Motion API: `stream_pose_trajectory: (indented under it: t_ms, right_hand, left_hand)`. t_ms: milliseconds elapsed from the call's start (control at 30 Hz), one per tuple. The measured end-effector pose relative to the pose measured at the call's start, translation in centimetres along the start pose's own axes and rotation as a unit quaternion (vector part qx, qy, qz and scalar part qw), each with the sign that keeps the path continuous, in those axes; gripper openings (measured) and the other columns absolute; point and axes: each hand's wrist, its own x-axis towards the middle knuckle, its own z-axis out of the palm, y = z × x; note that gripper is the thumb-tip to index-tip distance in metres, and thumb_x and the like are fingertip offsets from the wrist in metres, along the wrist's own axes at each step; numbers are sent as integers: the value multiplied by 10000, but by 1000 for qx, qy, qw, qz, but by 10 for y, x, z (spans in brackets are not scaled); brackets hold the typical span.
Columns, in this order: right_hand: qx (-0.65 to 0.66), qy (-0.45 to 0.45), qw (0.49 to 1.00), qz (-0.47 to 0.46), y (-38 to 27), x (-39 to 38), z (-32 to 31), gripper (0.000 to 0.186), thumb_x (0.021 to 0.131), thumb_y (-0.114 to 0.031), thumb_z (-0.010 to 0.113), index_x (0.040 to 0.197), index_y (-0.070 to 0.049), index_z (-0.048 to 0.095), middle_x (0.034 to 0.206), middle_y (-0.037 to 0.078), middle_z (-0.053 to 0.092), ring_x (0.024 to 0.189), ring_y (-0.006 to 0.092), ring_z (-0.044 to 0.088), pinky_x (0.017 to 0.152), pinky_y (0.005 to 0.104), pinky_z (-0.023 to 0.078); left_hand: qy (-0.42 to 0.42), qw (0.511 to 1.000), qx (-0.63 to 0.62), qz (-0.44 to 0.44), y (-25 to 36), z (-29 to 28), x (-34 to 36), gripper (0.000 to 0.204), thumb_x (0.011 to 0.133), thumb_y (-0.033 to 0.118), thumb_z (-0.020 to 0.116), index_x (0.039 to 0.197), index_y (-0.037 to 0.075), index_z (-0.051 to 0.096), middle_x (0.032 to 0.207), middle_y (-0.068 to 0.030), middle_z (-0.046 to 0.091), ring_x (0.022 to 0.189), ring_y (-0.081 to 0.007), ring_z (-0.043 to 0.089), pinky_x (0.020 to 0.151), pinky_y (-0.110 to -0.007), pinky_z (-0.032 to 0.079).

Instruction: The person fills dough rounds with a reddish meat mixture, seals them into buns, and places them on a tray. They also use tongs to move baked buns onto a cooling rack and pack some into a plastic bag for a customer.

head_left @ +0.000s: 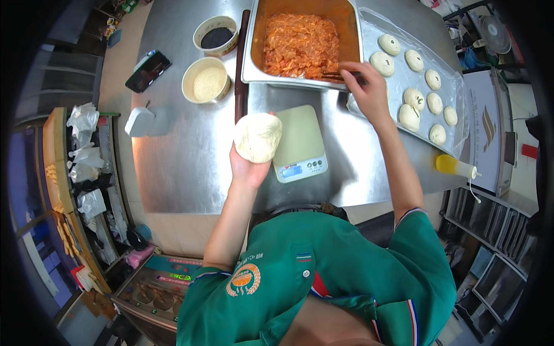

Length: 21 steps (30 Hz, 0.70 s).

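Fingers (351,69) of the right hand (370,95) are closed in a narrow pinch on dark sticks (332,75), whose far ends reach into the near right corner of the pan (250,55), at the edge of the red-orange filling (303,46). The left hand (249,171) is turned palm up and cups the dough (258,136), a pale round with no filling showing on it. Most of the left fingers are hidden under it, so I cannot tell how far they spread.

The dough sits over the near middle of the table (184,150), overlapping the left edge of the scale (300,138) from this view; whether it touches is unclear. To the right lies the tray (398,79) of buns (434,104), with the right forearm passing close by its left side.

The dough looks soft, so a thumb pressed too hard could thin or tear it, and a flat palm could let it slide. A loose pinch on the sticks might drop wet filling onto the scale or the dough's rim, where grease would probably hinder sealing. A careless right elbow could brush the nearest buns.
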Motion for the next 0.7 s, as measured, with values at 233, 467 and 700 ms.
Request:
stream_pose_trajectory:
  t_ms: [233,467,700]
  right_hand:
    - [-51,-150,986,62,-17,64,-17,131,872,-101,660,908,22,685,803,145,692,696,229,679,674,319,548]
    - [-121,-175,976,45,-13,85,-37,100,861,-64,654,846,34,641,696,114,662,627,178,633,605,306,494]
    - [-69,-189,970,133,2,81,-20,126,898,-59,640,809,29,629,667,41,639,580,90,617,531,234,455]
  left_hand:
    - [18,997,6,75,8,24,10,521,1024,364,344,1405,25,449,1440,-204,467,1335,-334,453,1144,-461,337]
    - [-116,982,-27,144,60,51,69,520,1021,283,382,1463,10,361,1535,-221,324,1420,-350,328,1178,-503,278]
    - [-57,990,54,113,64,60,88,530,1030,283,364,1470,-10,333,1515,-220,357,1410,-350,347,1168,-470,305]
